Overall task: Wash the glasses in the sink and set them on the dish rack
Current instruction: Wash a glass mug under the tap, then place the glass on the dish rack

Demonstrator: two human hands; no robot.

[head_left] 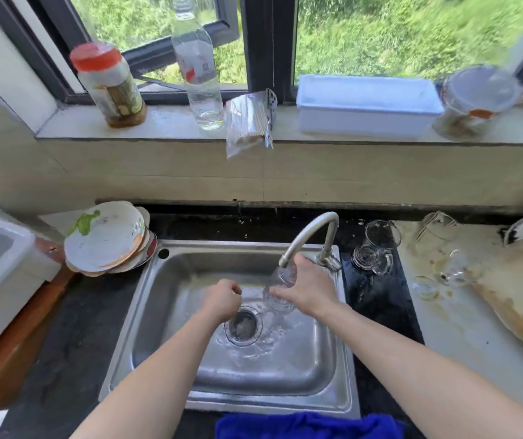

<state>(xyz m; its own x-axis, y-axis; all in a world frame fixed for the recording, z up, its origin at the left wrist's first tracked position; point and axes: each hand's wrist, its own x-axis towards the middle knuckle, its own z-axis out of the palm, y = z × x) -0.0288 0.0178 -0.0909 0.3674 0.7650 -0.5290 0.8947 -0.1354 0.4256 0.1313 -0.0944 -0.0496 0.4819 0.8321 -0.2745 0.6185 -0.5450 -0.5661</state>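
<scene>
Right grip (307,289) round glass (280,289), tilted under tap (310,229) over sink (165,312); left grip (222,299) fisted, empty, above drain (243,326). Hold firm, wet glass likely slippery; rotate to flush inside, tip out before racking.

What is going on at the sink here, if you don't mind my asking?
A person is rinsing a clear glass under the faucet, holding it in the right hand. The left hand hovers curled above the drain, holding nothing that shows. More glasses stand and lie on the counter right of the sink.
</scene>
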